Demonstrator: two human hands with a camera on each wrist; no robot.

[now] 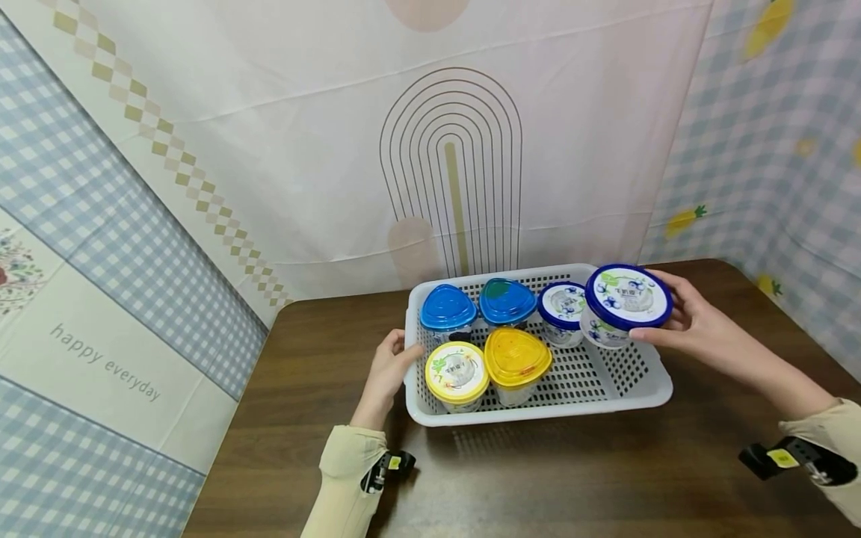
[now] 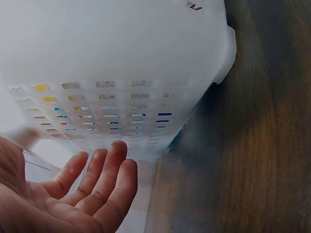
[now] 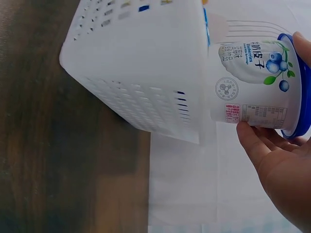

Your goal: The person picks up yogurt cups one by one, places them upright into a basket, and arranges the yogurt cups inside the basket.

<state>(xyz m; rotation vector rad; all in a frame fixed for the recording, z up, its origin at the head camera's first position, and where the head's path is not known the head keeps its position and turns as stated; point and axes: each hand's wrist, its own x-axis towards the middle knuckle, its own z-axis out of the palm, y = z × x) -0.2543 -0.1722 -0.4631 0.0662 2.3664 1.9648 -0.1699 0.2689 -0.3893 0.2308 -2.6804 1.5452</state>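
My right hand [image 1: 682, 317] grips a white tub with a dark blue lid [image 1: 628, 297] over the right end of a white plastic basket [image 1: 538, 418]. In the right wrist view, the tub [image 3: 255, 87] shows a blueberry print, with fingertips along its side. At the basket's left end is my left hand [image 1: 390, 370], its thumb at the rim. The left wrist view shows its fingers [image 2: 114, 167] loosely bent beside the perforated wall. Inside the basket stand another dark-blue-lidded tub [image 1: 563, 306], two blue-lidded cups [image 1: 448, 308], a yellow-rimmed tub [image 1: 457, 373] and a yellow-lidded cup [image 1: 516, 359].
The basket rests on a dark wooden table [image 1: 538, 486]. Behind the table hangs a pale patterned cloth [image 1: 303, 164], with checked cloth at the left and right sides. Perforated floor [image 1: 572, 373] shows in the basket's right part.
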